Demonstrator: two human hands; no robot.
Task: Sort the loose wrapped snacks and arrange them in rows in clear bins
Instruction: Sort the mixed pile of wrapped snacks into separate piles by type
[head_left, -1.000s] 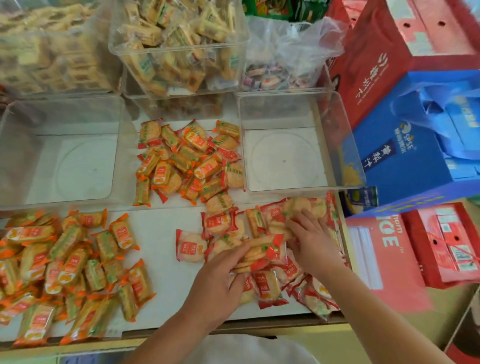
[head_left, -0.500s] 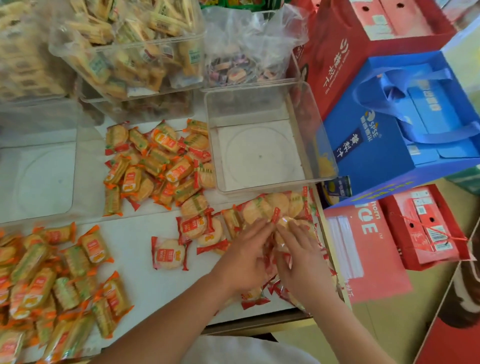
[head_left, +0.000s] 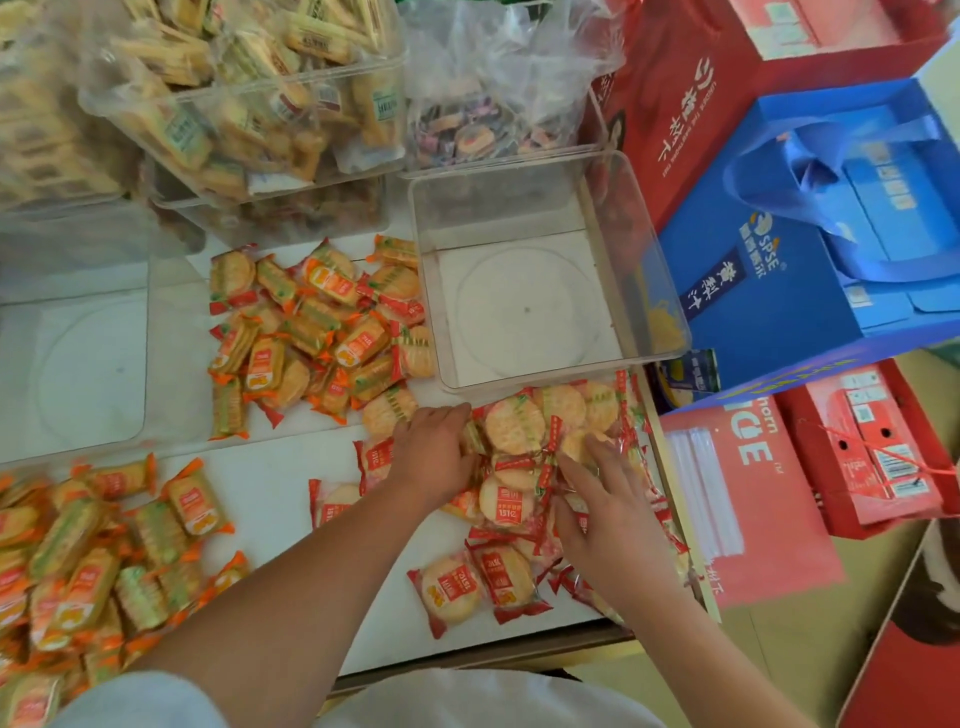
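Two-handed, gathering the red snacks (head_left: 514, 426) on the desk (head_left: 270, 499) just below the empty bin (head_left: 524, 312), left hand (head_left: 434, 449) curled round the pile's edge, right hand (head_left: 608, 514) spread flat on it, farther apart than a moment ago, probably readying a lift.

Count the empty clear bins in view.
2. The right bin sits right of the middle snack pile; the left bin sits left of it, cut by the frame edge. Others may be hidden.
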